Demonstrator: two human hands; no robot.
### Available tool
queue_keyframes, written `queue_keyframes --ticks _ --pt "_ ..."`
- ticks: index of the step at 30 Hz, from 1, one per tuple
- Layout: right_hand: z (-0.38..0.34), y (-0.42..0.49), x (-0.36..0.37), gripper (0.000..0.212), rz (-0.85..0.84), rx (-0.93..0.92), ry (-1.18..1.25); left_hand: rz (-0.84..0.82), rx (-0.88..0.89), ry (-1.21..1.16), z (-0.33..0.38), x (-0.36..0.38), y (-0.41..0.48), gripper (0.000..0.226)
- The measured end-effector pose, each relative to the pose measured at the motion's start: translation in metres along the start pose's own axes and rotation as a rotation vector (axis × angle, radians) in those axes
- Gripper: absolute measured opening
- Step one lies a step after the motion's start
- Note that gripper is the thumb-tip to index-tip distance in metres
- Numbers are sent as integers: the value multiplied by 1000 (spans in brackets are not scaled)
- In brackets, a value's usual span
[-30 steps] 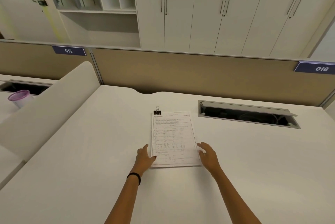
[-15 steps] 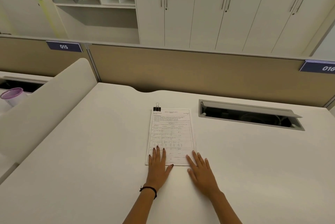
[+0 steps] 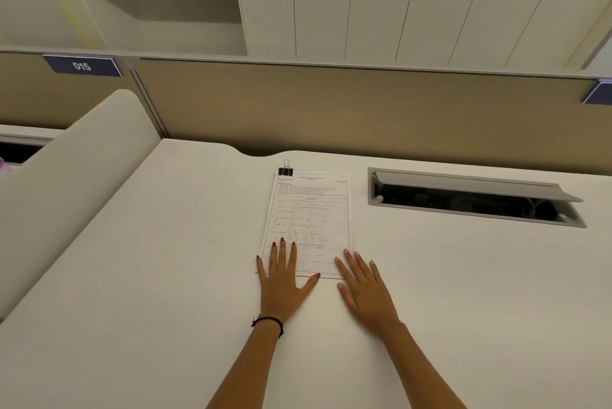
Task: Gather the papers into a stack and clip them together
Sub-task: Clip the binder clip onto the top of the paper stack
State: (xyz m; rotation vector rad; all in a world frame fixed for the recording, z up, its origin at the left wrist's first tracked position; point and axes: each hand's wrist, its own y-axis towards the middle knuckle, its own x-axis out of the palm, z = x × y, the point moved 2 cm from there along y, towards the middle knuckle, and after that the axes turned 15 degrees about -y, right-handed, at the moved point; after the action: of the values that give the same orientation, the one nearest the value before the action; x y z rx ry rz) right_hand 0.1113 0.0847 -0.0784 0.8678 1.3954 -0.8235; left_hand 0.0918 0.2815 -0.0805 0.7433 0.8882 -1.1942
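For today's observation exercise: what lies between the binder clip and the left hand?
In the head view, only the printed top sheet of the paper stack stretches from the binder clip to the left hand; nothing else lies between.

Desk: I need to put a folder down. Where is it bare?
Bare desktop lies between the rounded side divider and the clipped papers, and right of them, before the open cable hatch. Crowded: the papers' near edge, where left hand and right hand lie flat.

We count 1 stack of white printed papers, 1 black metal binder clip, 2 hands (left hand, right hand), 1 grey desk hatch, 2 blue no. signs.
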Motion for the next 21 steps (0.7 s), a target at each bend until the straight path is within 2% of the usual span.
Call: queue_keyframes --ticks 7,21 --pt "6 30 -5 67 25 0 18 78 84 35 2 2 31 86" --pt "14 68 3 65 18 22 53 80 108 42 -2 8 68 88"
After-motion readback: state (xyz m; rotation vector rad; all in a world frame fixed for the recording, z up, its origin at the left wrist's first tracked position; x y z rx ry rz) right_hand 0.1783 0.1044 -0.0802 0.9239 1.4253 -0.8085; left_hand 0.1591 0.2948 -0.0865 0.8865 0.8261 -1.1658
